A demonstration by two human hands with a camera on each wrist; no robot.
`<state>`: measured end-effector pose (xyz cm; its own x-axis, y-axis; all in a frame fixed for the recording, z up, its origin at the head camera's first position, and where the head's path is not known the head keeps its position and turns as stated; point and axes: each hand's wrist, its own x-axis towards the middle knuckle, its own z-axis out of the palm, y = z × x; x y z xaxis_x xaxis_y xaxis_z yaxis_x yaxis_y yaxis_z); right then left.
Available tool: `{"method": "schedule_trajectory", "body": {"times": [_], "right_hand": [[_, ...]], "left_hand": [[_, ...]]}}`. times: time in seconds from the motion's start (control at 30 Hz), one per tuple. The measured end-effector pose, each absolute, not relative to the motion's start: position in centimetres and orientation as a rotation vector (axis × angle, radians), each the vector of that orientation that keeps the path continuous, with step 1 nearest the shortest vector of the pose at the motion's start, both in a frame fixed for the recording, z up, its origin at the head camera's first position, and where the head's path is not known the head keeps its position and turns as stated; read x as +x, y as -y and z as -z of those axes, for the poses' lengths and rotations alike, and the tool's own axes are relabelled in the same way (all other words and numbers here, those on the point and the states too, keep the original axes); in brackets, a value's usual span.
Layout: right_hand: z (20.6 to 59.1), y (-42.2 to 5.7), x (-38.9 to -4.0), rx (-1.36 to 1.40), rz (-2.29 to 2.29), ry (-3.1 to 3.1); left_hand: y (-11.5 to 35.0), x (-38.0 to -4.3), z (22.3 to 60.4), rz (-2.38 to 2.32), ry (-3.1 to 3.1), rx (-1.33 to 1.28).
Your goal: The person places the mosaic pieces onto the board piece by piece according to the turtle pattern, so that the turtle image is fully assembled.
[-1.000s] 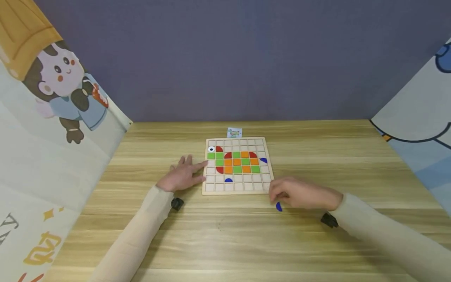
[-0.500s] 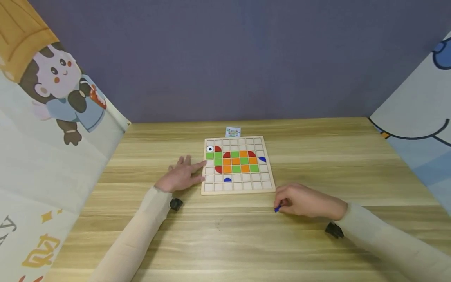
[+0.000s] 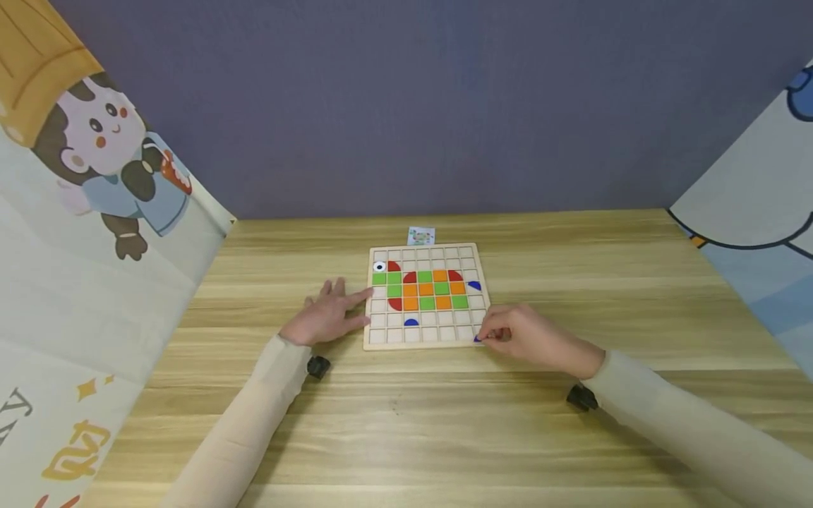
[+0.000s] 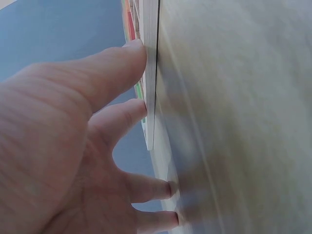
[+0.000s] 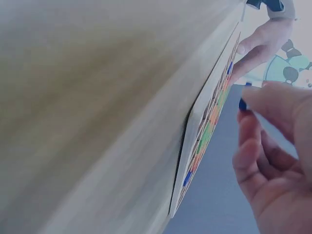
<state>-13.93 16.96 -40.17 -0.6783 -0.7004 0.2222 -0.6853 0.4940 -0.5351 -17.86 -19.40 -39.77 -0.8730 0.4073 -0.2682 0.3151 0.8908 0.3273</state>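
My right hand (image 3: 530, 337) pinches a blue semicircle piece (image 5: 243, 101) between thumb and fingertips, just over the near right corner of a wooden grid board (image 3: 394, 337). My left hand (image 3: 327, 314), fingers spread, touches the board's left edge with thumb and index finger; the left wrist view shows those fingertips (image 4: 134, 58) against the rim. On the board lie green, orange and red pieces and a white eye piece (image 3: 379, 267). One blue piece (image 3: 411, 322) sits in a lower cell, and another blue piece (image 3: 474, 285) lies at the right side.
A small picture card (image 3: 421, 236) lies just beyond the board's far edge. The wooden table (image 3: 394, 437) ends at a dark blue-grey panel (image 3: 444, 106), with printed cartoon panels on the left and right.
My right hand closed on the blue semicircle piece lying by the board's near right corner, then lifted it and moved up-left over that corner. The left hand stays at the board's edge.
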Motion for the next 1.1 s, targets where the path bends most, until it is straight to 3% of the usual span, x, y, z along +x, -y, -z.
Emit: {"method": "schedule_trajectory", "body": {"times": [0.37,0.57,1.1], "right_hand": [[40.7,-15.2,-18.1,-1.1,0.868,-2.737],[40.6,-14.7,-18.7,-1.003,0.836,-2.628],[40.9,-14.9,-18.6,-1.099,0.801,-2.603]], "left_hand": [[19.5,-17.9,40.0,-0.406,-2.721,0.532],[19.5,-18.0,40.1,-0.4,-2.727,0.531],[19.5,-17.9,39.9,-0.414,-2.721,0.527]]}}
